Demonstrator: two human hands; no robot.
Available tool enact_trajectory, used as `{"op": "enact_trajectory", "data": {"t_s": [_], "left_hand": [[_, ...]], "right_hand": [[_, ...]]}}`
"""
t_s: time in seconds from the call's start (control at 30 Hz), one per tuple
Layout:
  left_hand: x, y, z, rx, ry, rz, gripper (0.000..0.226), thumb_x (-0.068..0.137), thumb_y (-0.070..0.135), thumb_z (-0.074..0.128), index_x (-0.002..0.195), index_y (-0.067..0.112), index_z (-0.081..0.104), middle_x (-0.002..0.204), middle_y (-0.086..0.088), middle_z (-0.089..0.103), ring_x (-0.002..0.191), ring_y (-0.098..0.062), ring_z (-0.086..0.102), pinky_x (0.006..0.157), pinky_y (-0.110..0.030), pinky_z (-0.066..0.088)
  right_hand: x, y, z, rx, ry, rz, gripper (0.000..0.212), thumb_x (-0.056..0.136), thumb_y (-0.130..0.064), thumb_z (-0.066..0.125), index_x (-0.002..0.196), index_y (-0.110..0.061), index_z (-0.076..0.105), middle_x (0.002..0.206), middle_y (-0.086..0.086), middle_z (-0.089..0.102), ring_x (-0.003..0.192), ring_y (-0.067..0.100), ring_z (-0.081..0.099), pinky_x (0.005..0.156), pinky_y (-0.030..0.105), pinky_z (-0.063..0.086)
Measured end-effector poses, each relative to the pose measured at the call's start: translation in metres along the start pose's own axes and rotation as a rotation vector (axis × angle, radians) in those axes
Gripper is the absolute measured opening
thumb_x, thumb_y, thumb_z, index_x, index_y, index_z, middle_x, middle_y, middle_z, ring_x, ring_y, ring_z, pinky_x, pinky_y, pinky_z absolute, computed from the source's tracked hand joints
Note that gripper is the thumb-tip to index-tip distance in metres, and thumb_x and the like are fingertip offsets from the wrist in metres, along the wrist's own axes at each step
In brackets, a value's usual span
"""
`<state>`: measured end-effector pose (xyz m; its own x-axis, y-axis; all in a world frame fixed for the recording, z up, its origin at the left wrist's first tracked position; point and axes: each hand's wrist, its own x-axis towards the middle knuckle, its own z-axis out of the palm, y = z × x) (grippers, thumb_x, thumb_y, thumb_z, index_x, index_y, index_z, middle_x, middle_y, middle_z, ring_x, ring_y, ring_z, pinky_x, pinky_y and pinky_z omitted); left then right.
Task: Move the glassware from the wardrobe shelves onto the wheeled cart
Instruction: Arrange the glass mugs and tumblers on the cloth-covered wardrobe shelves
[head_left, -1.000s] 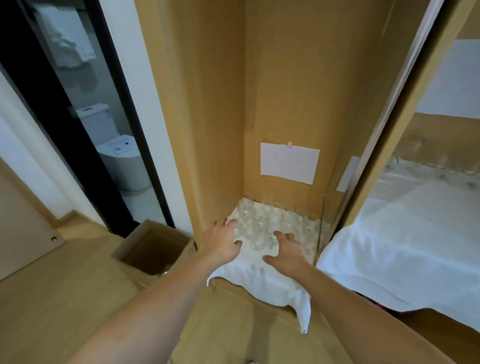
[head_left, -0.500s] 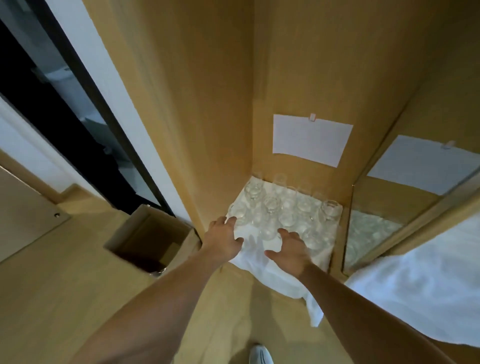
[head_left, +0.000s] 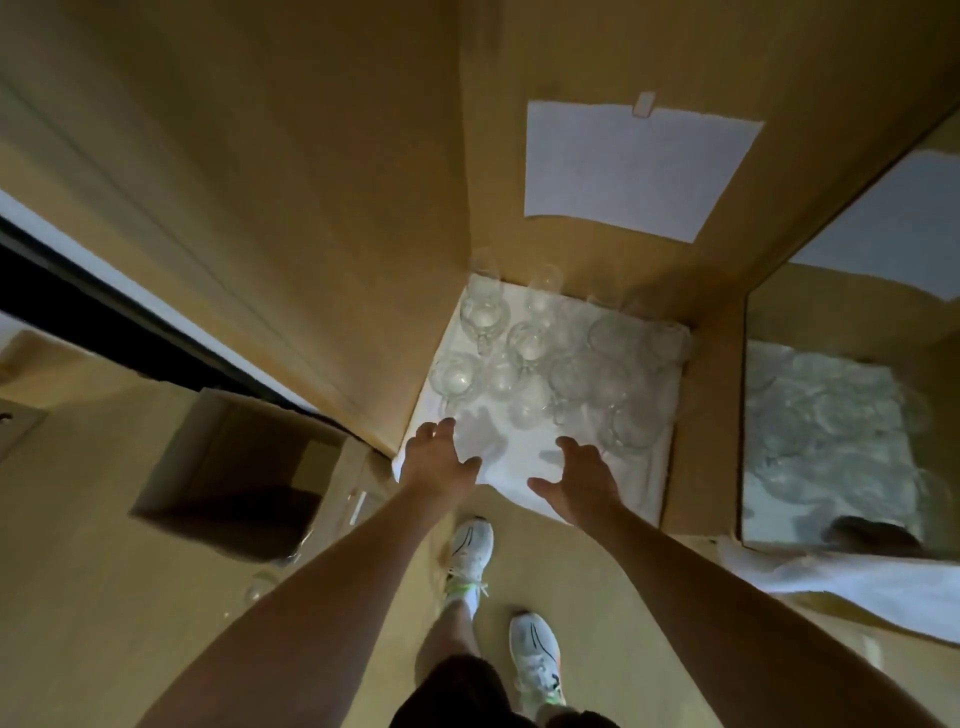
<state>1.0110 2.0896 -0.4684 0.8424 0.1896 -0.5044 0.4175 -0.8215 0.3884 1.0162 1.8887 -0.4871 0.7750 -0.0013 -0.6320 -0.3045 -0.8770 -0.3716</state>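
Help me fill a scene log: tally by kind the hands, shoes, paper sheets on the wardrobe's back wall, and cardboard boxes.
Hands: 2, left hand, right hand
Shoes: 2, front shoe, rear shoe
Paper sheets: 1
Cardboard boxes: 1
Total: 6

wardrobe shelf (head_left: 691, 415), white cloth (head_left: 524, 447), glassware (head_left: 561, 369)

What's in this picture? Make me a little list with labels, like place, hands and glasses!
place: bottom of a wooden wardrobe
glasses: many clear glasses standing on a white cloth
left hand: left hand open, over the cloth's front edge, holding nothing
right hand: right hand open, over the cloth's front edge, holding nothing
paper: white sheet clipped to the back wall
beside: open cardboard box on the floor, left
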Motion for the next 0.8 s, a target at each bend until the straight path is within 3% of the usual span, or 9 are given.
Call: {"op": "enact_trajectory", "data": {"t_s": [0.3, 0.5, 0.8], "left_hand": [[0.077, -0.02, 0.018, -0.212, -0.028, -0.13, 0.074, 0.087, 0.035, 0.073, 0.149, 0.013, 0.041, 0.145, -0.014, 0.048, 0.132, -0.032, 0.049, 0.103, -0.04, 0.043], [0.123, -0.036, 0.039, -0.182, -0.094, -0.175, 0.079, 0.09, 0.038, 0.071, 0.155, 0.011, 0.033, 0.153, -0.016, 0.041, 0.14, -0.031, 0.043, 0.108, -0.04, 0.038], [0.172, -0.041, 0.07, -0.224, -0.142, -0.251, 0.082, 0.091, 0.035, 0.07, 0.156, 0.009, 0.026, 0.155, -0.014, 0.039, 0.142, -0.029, 0.04, 0.108, -0.038, 0.037]], "right_hand": [[0.075, -0.004, 0.039, 0.175, -0.026, 0.159, 0.088, 0.085, -0.051, 0.074, 0.155, -0.019, 0.031, 0.147, 0.015, 0.044, 0.131, 0.033, 0.051, 0.1, 0.038, 0.045], [0.118, -0.006, 0.059, 0.295, 0.029, 0.261, 0.092, 0.084, -0.05, 0.076, 0.155, -0.017, 0.028, 0.144, 0.017, 0.047, 0.128, 0.035, 0.052, 0.093, 0.036, 0.042], [0.161, -0.009, 0.076, 0.572, 0.21, 0.391, 0.102, 0.077, -0.049, 0.084, 0.156, -0.017, 0.028, 0.143, 0.017, 0.053, 0.129, 0.03, 0.055, 0.107, 0.044, 0.045]]}}
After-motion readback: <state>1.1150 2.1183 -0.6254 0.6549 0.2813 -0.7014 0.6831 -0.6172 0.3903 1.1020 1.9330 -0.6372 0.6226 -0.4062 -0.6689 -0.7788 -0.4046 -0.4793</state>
